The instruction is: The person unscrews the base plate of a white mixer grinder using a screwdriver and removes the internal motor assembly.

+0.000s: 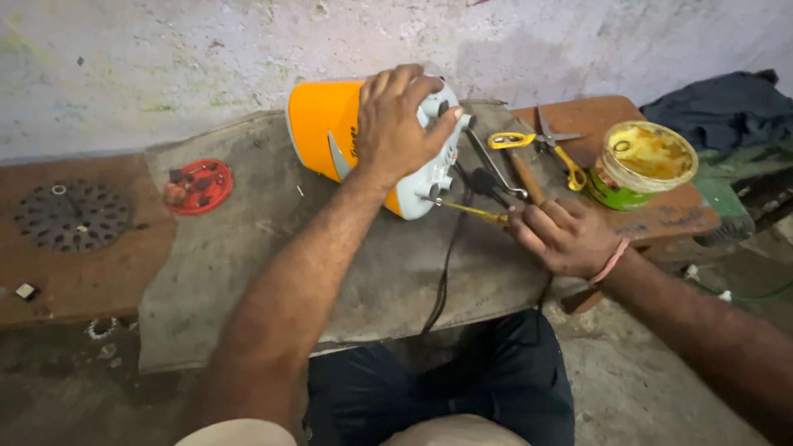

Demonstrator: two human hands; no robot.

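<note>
The left hand point(401, 120) clamps over the orange-and-white appliance point(330, 128) at the bench's point(248, 272) far edge. The right hand point(562, 235) pinches a yellow-handled tool point(471, 211) against its white base. The rigid, smooth, probably light shell is best gripped across its body. A round green tin point(615, 194), lidless, stands at the right end.

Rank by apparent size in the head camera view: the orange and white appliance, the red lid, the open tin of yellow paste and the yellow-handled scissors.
1. Orange and white appliance, clearly largest.
2. Open tin of yellow paste.
3. Red lid and yellow-handled scissors look too alike to rank.
</note>
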